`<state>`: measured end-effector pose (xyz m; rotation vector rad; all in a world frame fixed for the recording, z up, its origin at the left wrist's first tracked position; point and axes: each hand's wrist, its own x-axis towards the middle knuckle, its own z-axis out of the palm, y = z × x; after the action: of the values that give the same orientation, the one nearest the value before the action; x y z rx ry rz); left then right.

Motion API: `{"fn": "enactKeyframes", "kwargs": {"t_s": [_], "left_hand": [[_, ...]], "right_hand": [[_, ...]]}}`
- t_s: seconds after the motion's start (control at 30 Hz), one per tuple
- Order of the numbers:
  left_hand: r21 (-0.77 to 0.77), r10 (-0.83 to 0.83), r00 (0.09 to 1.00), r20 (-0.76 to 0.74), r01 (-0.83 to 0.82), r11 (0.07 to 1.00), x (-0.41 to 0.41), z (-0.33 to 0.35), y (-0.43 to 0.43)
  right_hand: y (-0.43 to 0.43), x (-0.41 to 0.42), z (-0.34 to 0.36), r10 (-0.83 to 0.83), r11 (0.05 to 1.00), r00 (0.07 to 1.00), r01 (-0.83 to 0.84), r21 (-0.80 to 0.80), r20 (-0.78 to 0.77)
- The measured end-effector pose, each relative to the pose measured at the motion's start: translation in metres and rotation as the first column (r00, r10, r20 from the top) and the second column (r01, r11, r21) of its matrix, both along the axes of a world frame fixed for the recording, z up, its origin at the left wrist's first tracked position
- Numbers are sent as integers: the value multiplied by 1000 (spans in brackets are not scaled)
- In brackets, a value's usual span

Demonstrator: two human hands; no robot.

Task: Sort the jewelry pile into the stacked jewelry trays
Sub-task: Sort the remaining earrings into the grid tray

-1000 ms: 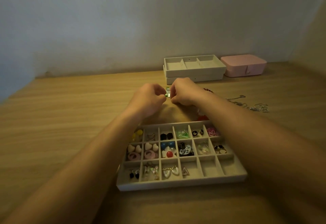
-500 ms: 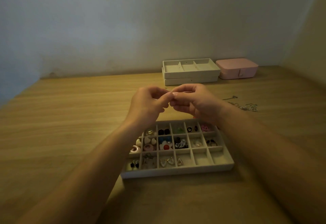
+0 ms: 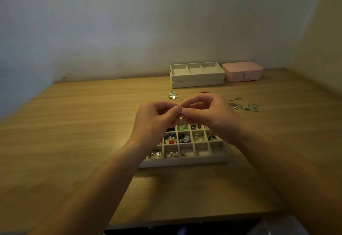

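The left hand (image 3: pixel 155 122) and the right hand (image 3: pixel 209 114) are held up in the air, with their fingertips (image 3: pixel 176 109) meeting in the middle. In each hand the thumb and first finger are pressed together in a pinching grip and the other fingers are curled. If a small piece is between them, it is too small and too hidden to see, so I cannot tell whether the grip holds something.

Directly under the hands, on the wooden tabletop (image 3: pixel 74 123), lies the divided jewelry tray (image 3: pixel 185 160), a pale tray with many small square compartments. The wrists cover its left and far right parts. In the compartments that show there are a green piece (image 3: pixel 182 127), a black and white piece (image 3: pixel 184 139), a red bead (image 3: pixel 171 141) on something white, and in the near row some silver heart-shaped earrings (image 3: pixel 172 154).

Farther away, just beyond the hands, a small cluster of pale round pieces with a green bead (image 3: pixel 173 94) lies on the tabletop. To the right of it is a small dark red piece (image 3: pixel 204 92), partly hidden by the right hand. Well to the right, thin silver chains (image 3: pixel 244 106) are spread loosely on the wood.

At the far edge, against the wall, stand the stacked jewelry trays (image 3: pixel 197 79), one on top of the other; the top one shows three long compartments. Just beside them on the right, touching or nearly touching, is a closed pink jewelry box (image 3: pixel 242 72).
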<state>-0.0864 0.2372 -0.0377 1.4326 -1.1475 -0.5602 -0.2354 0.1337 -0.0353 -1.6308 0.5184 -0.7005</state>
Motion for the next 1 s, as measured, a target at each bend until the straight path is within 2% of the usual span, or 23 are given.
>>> {"fn": "enactKeyframes", "kwargs": {"t_s": [0.13, 0.33, 0.57, 0.67, 0.77, 1.0], "left_hand": [[10, -13, 999, -42, 14, 1000, -4, 2, 6], [57, -31, 999, -21, 32, 998, -5, 3, 7], [115, -17, 999, -42, 22, 993, -6, -7, 9], [189, -40, 998, 56, 29, 981, -2, -14, 7], [214, -47, 966, 255, -9, 977, 5, -19, 8], [186, -74, 909, 411, -4, 983, 13, -26, 13]], "right_hand": [[3, -4, 5, -20, 999, 1000, 19, -46, -18], [2, -8, 12, -24, 987, 989, 1, -158, -145], [0, -6, 16, -55, 921, 924, -100, -377, -379], [0, -8, 12, -23, 923, 887, -158, -351, -461], [2, -11, 3, 13, 925, 853, -209, -318, -522], [15, -8, -12, -65, 836, 800, -283, -470, -596]]}}
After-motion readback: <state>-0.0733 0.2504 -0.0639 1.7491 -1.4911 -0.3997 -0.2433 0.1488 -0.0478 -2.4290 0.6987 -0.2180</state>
